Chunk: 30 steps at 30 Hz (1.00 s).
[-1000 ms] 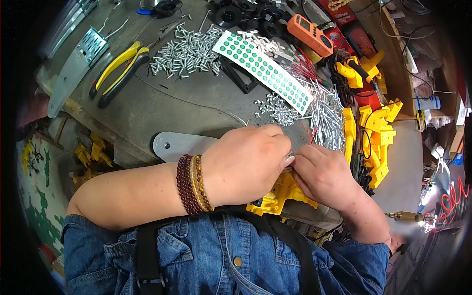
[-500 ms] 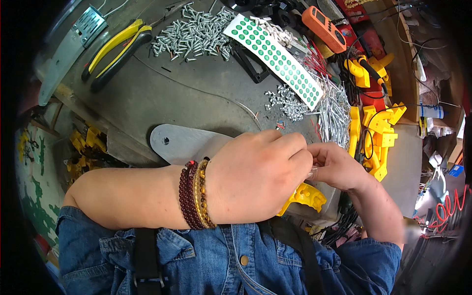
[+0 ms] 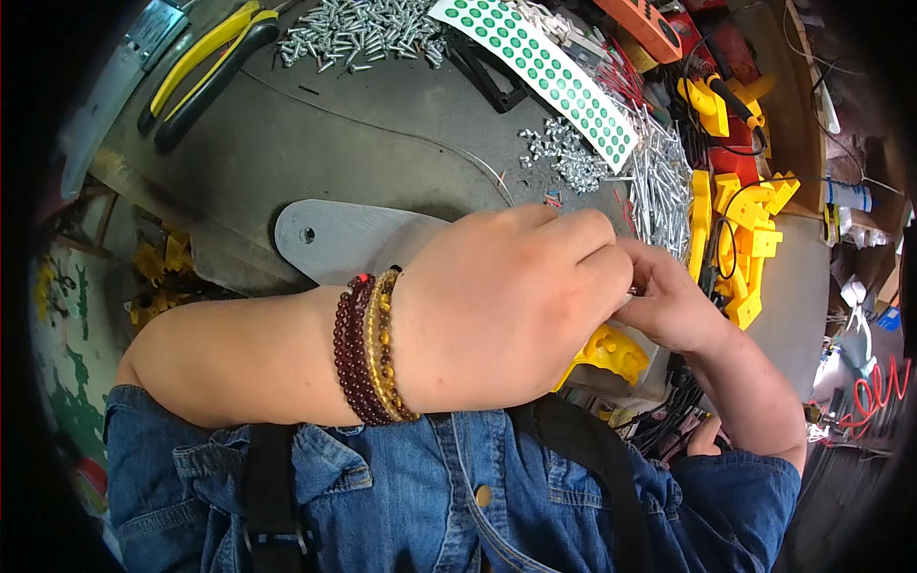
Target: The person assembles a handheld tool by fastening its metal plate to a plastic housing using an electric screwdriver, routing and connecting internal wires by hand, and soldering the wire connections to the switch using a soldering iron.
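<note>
My left hand, with several bead bracelets on its wrist, is closed, its back toward me. The fingers curl over and hide what is in them. My right hand meets it with thumb and fingers pinched together. A small shiny bit shows between the two hands, too small to name. Just below the left hand's fingers pokes out a yellow moulded plastic part; whether the hand grips it I cannot tell. Partly under my left hand and wrist, a flat grey piece with a rounded end and a hole lies on the bench.
Screws, smaller screws and long pins lie in piles. A white sheet of green dots crosses the far side, near an orange meter. Yellow-handled pliers are far left; yellow plastic parts stand right.
The bench and its contents sit higher in the picture, as the view has shifted. Both hands have moved slightly up and right, still together, with their grip looking much the same.
</note>
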Each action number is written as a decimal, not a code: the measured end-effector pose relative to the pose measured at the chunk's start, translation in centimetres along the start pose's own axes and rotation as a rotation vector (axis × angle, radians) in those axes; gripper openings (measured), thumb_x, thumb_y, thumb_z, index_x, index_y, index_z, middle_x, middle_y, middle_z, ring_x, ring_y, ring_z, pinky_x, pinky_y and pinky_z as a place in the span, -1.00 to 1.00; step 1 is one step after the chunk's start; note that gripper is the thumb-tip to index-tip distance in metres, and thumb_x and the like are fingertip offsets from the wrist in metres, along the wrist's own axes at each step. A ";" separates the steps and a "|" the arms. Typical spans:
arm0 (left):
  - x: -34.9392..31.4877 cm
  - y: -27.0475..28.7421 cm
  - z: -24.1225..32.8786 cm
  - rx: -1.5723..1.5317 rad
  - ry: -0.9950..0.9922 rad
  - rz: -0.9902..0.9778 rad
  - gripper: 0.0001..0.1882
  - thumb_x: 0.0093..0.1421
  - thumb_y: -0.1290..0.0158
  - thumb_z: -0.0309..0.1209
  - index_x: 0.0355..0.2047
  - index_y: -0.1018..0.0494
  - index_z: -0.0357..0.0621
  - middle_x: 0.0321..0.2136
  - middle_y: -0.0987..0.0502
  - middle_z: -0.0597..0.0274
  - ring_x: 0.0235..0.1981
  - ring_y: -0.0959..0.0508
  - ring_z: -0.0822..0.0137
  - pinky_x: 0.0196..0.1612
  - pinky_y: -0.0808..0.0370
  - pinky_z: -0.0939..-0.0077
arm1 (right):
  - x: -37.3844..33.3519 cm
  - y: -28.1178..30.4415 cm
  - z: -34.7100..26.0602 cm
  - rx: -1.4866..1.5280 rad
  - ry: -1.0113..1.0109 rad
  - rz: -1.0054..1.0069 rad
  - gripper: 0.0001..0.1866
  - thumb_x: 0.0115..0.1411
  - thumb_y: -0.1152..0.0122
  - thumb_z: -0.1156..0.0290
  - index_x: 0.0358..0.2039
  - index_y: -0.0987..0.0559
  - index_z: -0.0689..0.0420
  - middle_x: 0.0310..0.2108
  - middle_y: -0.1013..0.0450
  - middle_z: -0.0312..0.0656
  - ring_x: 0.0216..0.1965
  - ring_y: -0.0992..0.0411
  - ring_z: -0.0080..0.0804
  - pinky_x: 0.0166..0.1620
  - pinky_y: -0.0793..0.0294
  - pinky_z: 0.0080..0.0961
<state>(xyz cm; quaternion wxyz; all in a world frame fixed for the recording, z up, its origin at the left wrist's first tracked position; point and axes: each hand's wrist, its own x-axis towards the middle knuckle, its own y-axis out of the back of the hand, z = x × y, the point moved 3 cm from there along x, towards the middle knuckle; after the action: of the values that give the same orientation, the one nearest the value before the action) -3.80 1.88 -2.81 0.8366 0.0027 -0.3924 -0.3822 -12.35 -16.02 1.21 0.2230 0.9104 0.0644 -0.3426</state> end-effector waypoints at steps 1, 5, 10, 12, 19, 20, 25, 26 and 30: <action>0.3 0.3 0.0 -0.016 0.015 0.008 -0.88 0.17 -0.10 -0.45 -0.42 -0.43 -0.23 -0.39 -0.47 0.13 -0.44 -0.53 0.09 -0.40 -0.48 0.30 | -0.2 0.2 -0.9 -0.086 -0.006 -0.006 -0.76 0.24 -0.23 0.43 -0.10 -0.52 0.20 -0.26 -0.47 -0.31 -0.22 -0.40 -0.60 -0.12 -0.41 -0.57; 0.8 0.7 -0.4 -0.083 0.054 0.027 -0.86 0.18 -0.14 -0.40 -0.45 -0.46 -0.20 -0.40 -0.52 0.19 -0.42 -0.55 0.09 -0.39 -0.48 0.33 | -1.4 1.9 -4.9 -0.780 0.344 0.307 -0.77 0.10 -0.32 0.45 -0.19 -0.62 0.12 -0.31 -0.46 -0.21 -0.27 -0.45 -0.24 -0.21 -0.45 -0.42; 0.8 1.0 -0.2 -0.151 0.066 0.020 -0.88 0.15 -0.17 -0.45 -0.45 -0.47 -0.23 -0.41 -0.51 0.13 -0.44 -0.53 0.09 -0.40 -0.46 0.34 | -3.5 -0.2 -7.1 -1.248 0.551 0.397 -0.74 -0.03 -0.31 0.48 -0.26 -0.64 0.08 -0.37 -0.43 -0.22 -0.33 -0.42 -0.21 -0.30 -0.45 -0.37; 0.8 1.2 -0.1 -0.177 0.076 0.037 -0.89 0.13 -0.18 -0.47 -0.44 -0.48 -0.24 -0.41 -0.51 0.11 -0.45 -0.52 0.10 -0.41 -0.45 0.35 | -3.6 -1.4 -7.4 -1.241 0.613 0.398 -0.77 -0.10 -0.26 0.48 -0.34 -0.63 0.07 -0.40 -0.41 -0.25 -0.35 -0.41 -0.27 -0.33 -0.44 -0.39; 1.2 1.2 -0.3 -0.182 0.084 0.027 -0.85 0.17 -0.17 -0.47 -0.46 -0.44 -0.27 -0.41 -0.50 0.07 -0.46 -0.50 0.11 -0.42 -0.45 0.37 | -2.7 -2.7 -6.8 -1.416 0.629 0.383 -0.90 -0.16 -0.19 0.42 -0.53 -0.54 0.05 -0.50 -0.29 -0.33 -0.43 -0.37 -0.40 -0.48 -0.42 -0.51; 1.1 1.2 -0.4 -0.188 0.078 0.029 -0.83 0.19 -0.16 -0.46 -0.47 -0.43 -0.27 -0.41 -0.50 0.07 -0.46 -0.50 0.12 -0.41 -0.45 0.37 | -2.6 -2.9 -6.7 -1.413 0.644 0.365 -0.93 -0.15 -0.19 0.41 -0.57 -0.51 0.05 -0.51 -0.28 -0.32 -0.44 -0.36 -0.40 -0.50 -0.41 -0.50; 1.0 1.3 -0.2 -0.210 0.094 0.040 -0.84 0.20 -0.14 -0.47 -0.44 -0.43 -0.27 -0.38 -0.49 0.06 -0.44 -0.50 0.11 -0.40 -0.46 0.38 | -2.5 -3.0 -6.9 -1.330 0.676 0.379 -0.84 -0.18 -0.31 0.51 -0.60 -0.46 0.12 -0.52 -0.35 -0.25 -0.51 -0.36 -0.26 -0.51 -0.36 -0.35; 1.0 1.3 -0.2 -0.224 0.090 0.052 -0.85 0.21 -0.14 -0.47 -0.43 -0.42 -0.27 -0.37 -0.49 0.06 -0.44 -0.50 0.10 -0.40 -0.46 0.38 | -2.4 -3.0 -6.9 -1.315 0.687 0.383 -0.84 -0.19 -0.31 0.51 -0.59 -0.47 0.12 -0.53 -0.34 -0.24 -0.52 -0.36 -0.26 -0.51 -0.36 -0.35; 0.8 1.3 -0.6 -0.242 0.083 0.076 -0.86 0.20 -0.14 -0.49 -0.41 -0.41 -0.27 -0.36 -0.49 0.05 -0.44 -0.50 0.08 -0.40 -0.46 0.37 | -2.2 -3.3 -7.0 -1.373 0.710 0.398 -0.87 -0.18 -0.24 0.41 -0.63 -0.44 0.03 -0.52 -0.25 -0.32 -0.48 -0.34 -0.41 -0.53 -0.37 -0.49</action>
<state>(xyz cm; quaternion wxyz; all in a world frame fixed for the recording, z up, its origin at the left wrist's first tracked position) -2.31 2.14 -2.30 0.8602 -0.0971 -0.3081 -0.3945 -10.78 -9.87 6.14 0.7571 0.6188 0.1643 0.1302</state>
